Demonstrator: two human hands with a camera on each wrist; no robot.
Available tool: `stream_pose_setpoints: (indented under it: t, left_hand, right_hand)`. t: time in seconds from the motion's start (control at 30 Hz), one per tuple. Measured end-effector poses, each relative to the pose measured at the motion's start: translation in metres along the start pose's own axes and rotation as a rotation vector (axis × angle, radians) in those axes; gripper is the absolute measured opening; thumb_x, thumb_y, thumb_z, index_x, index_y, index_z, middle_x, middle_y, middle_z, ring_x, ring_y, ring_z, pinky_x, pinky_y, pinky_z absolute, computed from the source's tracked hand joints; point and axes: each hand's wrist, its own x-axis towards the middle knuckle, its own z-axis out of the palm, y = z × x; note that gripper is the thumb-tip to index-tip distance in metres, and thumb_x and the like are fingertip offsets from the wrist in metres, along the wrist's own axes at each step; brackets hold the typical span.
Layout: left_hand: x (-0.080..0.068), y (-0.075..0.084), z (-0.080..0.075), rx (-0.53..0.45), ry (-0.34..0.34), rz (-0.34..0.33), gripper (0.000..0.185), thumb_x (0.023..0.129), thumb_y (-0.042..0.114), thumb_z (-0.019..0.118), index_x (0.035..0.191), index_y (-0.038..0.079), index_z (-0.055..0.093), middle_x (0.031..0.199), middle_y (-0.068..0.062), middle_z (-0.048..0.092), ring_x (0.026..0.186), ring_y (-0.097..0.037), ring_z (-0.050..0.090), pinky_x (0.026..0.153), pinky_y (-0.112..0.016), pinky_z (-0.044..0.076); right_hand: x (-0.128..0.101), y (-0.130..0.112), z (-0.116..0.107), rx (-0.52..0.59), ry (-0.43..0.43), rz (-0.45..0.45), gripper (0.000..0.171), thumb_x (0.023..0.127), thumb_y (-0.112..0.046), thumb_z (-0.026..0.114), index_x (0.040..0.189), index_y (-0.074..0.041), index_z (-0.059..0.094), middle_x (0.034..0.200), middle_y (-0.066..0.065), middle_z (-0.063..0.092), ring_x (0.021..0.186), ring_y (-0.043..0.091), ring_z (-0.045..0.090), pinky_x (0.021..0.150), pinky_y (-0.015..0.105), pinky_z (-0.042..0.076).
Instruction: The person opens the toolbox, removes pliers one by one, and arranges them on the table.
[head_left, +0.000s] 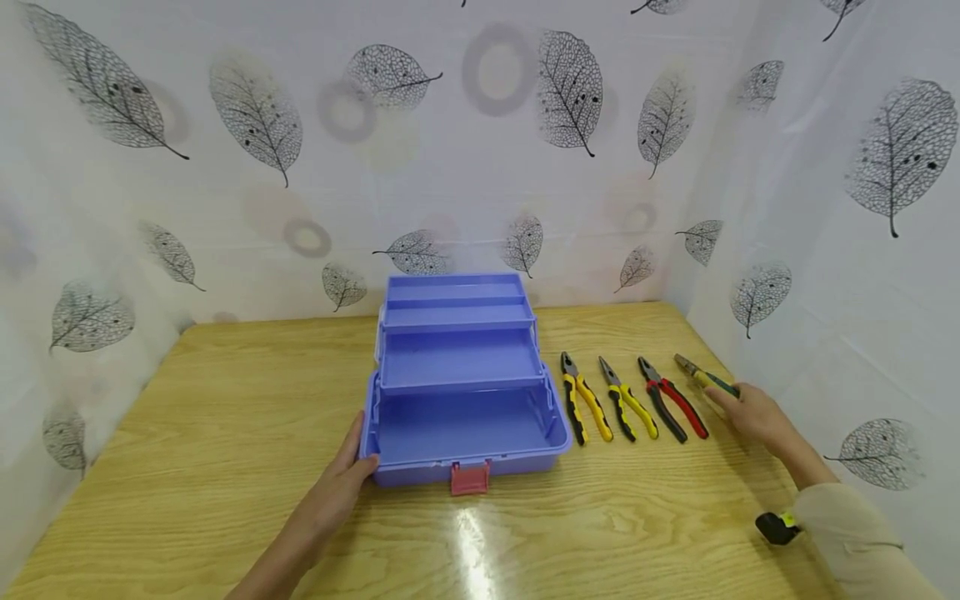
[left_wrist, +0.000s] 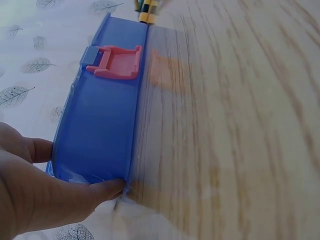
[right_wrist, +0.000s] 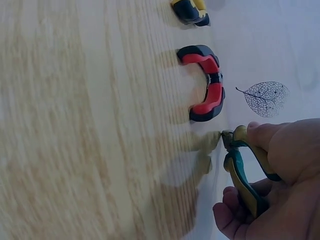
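At lower centre of the head view, the left hand [head_left: 335,492] rests with straight fingers against the front left corner of an open blue plastic toolbox [head_left: 461,392] with a pink latch [head_left: 470,478]. At right, the right hand [head_left: 753,414] curls its fingers around the green-and-yellow pliers [head_left: 705,377], rightmost of four pairs on the wooden table [head_left: 225,433]. The pliers look stiff, fairly heavy steel; the rubbery handles likely give the surest hold.
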Motion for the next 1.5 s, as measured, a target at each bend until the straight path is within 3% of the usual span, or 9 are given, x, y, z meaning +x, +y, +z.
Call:
stream_pose_setpoints:
  t: [0.43,0.5,0.6,0.7,1.03,1.23,1.5]
  left_hand:
    - [0.0,0.0001,0.0007,-0.006,-0.003,0.004,0.069,0.111,0.018,0.033,0.167,0.022,-0.007,0.172,-0.01,-0.012,0.155,-0.039,-0.015,0.121,-0.065,-0.009]
    - [-0.0004,0.0003,0.0008,-0.005,-0.001,0.002,0.069,0.111,0.018,0.033,0.167,0.022,-0.007,0.172,-0.01,-0.012,0.155,-0.039,-0.015,0.121,-0.065,-0.009]
    - [-0.0004,0.0001,0.0007,-0.004,0.001,-0.003,0.07,0.11,0.018,0.034,0.167,0.023,-0.007,0.172,-0.009,-0.012,0.155,-0.039,-0.015,0.12,-0.065,-0.009]
    - [-0.0003,-0.0001,0.0008,-0.003,0.001,-0.003,0.07,0.111,0.018,0.034,0.167,0.023,-0.007,0.172,-0.01,-0.013,0.155,-0.04,-0.015,0.12,-0.066,-0.01]
    - [-0.001,-0.0001,0.0004,-0.007,-0.004,0.013,0.069,0.111,0.019,0.034,0.167,0.022,-0.007,0.172,-0.009,-0.013,0.154,-0.04,-0.016,0.12,-0.065,-0.009]
    - [-0.0016,-0.0002,0.0005,-0.01,0.003,0.015,0.069,0.111,0.018,0.034,0.167,0.023,-0.006,0.172,-0.009,-0.012,0.155,-0.039,-0.015,0.121,-0.065,-0.009]
    - [-0.0007,-0.0014,0.0005,-0.022,-0.005,0.013,0.069,0.111,0.019,0.034,0.167,0.023,-0.007,0.172,-0.009,-0.013,0.154,-0.039,-0.016,0.12,-0.066,-0.009]
  right_hand:
    - [0.0047,0.0017,0.0007,-0.172,0.036,-0.054,0.053,0.11,-0.042,0.046,0.089,0.007,0.046,0.072,0.012,0.047,0.061,0.024,0.046,0.055,0.035,0.041]
    - [0.005,0.0011,0.0002,-0.191,0.038,-0.057,0.057,0.108,-0.04,0.051,0.095,0.015,0.047,0.076,0.021,0.05,0.065,0.031,0.051,0.057,0.04,0.046]
    - [0.0049,0.0003,0.0011,-0.232,0.037,-0.048,0.071,0.107,-0.039,0.055,0.115,0.03,0.043,0.095,0.046,0.055,0.082,0.053,0.061,0.069,0.056,0.055]
    - [0.0049,-0.0002,0.0027,-0.259,0.046,-0.04,0.082,0.105,-0.039,0.058,0.128,0.036,0.034,0.115,0.056,0.049,0.1,0.064,0.058,0.079,0.066,0.054]
    - [0.0048,-0.0018,0.0073,-0.273,0.076,-0.027,0.078,0.102,-0.035,0.063,0.124,0.035,0.038,0.112,0.056,0.043,0.105,0.067,0.046,0.083,0.071,0.049]
    - [0.0058,0.0002,0.0093,-0.267,0.071,-0.009,0.077,0.103,-0.037,0.061,0.123,0.034,0.039,0.109,0.053,0.043,0.101,0.061,0.046,0.075,0.063,0.049]
    - [0.0065,0.0014,0.0096,-0.292,0.07,0.005,0.076,0.102,-0.042,0.061,0.118,0.031,0.044,0.099,0.046,0.046,0.084,0.047,0.053,0.065,0.053,0.049]
